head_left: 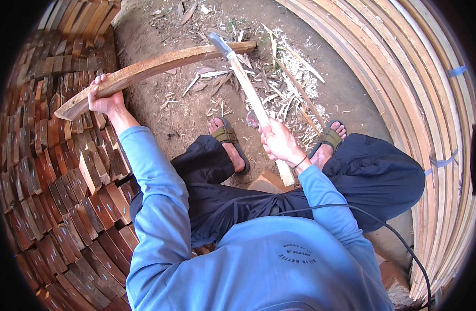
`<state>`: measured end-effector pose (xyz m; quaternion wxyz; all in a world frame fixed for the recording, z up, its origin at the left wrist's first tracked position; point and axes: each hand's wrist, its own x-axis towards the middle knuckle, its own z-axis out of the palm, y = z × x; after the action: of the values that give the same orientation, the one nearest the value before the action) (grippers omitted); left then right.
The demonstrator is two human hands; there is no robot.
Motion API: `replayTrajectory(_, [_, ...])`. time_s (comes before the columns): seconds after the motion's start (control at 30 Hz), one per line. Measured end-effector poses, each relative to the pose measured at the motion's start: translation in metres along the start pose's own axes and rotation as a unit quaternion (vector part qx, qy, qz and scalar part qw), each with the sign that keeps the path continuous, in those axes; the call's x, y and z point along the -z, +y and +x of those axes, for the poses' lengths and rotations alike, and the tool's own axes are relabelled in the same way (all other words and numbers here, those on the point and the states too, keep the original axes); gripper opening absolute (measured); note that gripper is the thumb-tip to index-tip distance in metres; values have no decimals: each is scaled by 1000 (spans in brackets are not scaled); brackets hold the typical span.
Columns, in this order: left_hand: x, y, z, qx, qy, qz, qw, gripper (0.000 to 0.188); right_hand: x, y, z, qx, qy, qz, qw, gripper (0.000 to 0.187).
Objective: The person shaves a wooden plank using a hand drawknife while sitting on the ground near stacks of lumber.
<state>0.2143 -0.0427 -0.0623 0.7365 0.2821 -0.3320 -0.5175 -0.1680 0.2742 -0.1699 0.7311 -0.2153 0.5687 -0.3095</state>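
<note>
Brown curved plank (pixel 165 60), clutched by left hand (pixel 106 97) at ten o'clock, seems partly hewn: shavings (pixel 300 65) at one, right hand (pixel 279 141) clasping long-handled blade (pixel 246 83), remaining cuts uncertain.

Stacked wood blocks (pixel 67 202), strapped planks (pixel 429 103).

The metal blade (pixel 221 45) at twelve o'clock is shiny, its handle (pixel 250 90) smooth, pale wood. The board (pixel 160 63) at eleven is matt, grainy wood; blocks (pixel 67 207) at eight (also wood) look dull. The shirt (pixel 238 259) at six is matt cloth.
</note>
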Motion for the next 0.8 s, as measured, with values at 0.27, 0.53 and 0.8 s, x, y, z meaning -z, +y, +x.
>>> replayTrajectory(0.27, [-7, -2, -4, -5, -3, 15, 1000, 26, -6, -6, -5, 0, -25, 18, 1000, 24])
replayTrajectory(0.53, [-7, -1, -4, -9, -8, 14, 1000, 25, -13, -9, -13, 4, -24, 5, 1000, 22])
replayTrajectory(0.8, [-17, -3, -8, -7, -13, 10, 1000, 24, -26, -9, -14, -41, -51, 170, 983, 21])
